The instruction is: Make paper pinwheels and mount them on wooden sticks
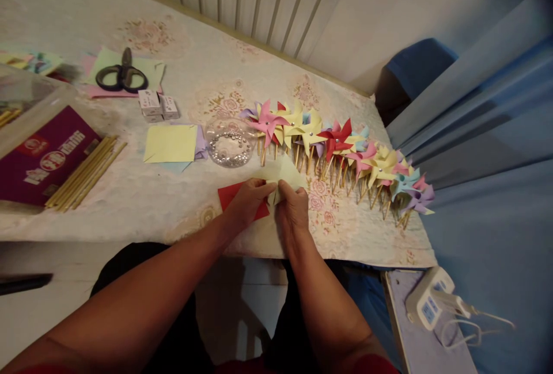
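Between my two hands is a pale green paper sheet, with cut or folded flaps near my fingers. My left hand pinches its left side, and my right hand pinches the right side. Under my left hand a red paper square lies on the table. Just beyond stands a clear round dish holding many small shiny pins or beads. To the right, a long row of finished paper pinwheels on sticks lies across the cloth.
A stack of coloured paper squares lies left of the dish. Small white boxes and black scissors on paper sit farther back. Wooden sticks rest against a purple box. A power strip stands at lower right.
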Motion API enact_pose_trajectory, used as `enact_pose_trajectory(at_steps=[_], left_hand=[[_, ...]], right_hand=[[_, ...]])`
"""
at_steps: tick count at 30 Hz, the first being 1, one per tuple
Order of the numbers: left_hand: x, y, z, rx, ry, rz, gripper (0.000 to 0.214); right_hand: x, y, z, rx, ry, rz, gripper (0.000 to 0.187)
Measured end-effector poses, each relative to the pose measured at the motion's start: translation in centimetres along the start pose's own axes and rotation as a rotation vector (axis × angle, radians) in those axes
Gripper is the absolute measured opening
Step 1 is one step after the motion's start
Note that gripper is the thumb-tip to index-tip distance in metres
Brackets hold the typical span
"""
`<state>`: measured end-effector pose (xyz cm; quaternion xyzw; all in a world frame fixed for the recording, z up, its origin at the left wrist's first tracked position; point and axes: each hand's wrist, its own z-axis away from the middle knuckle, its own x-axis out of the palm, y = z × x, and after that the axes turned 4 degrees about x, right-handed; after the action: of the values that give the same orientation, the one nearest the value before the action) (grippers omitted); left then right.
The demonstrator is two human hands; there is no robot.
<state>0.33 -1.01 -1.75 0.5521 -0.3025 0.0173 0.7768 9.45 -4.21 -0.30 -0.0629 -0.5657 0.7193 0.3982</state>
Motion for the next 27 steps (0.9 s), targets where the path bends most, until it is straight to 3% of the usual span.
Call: enact_pose_trajectory(at_steps=[11,17,20,24,27], left_hand=[[0.5,-0.1,0.1,-0.010,0.100,0.111,0.018],[0.0,0.5,-0.1,0.023,0.049,0.184,0.018],[-0.1,1.2,-0.2,0.043,0.033,0.211,0.016],[-0.1,2.1,-0.4,0.053,0.093,0.200,0.015],[-0.1,2.5,-0.5,0.057,0.111,0.212,0.011]], right_hand=[[0.2,0.2,0.2,0.010,-0.012,-0.013,0.025],[-0.4,0.1,0.0,-0.072,-0.118,0.054,0.028],[-1.3,-0.3,-0.2,-0.175,-0.089,0.215,0.026],[-2.7,-0.9,-0.3,-0.469,0.145,0.429,0.022],[-3.4,-1.2,0.0,-0.718,0.105,0.646,0.015]])
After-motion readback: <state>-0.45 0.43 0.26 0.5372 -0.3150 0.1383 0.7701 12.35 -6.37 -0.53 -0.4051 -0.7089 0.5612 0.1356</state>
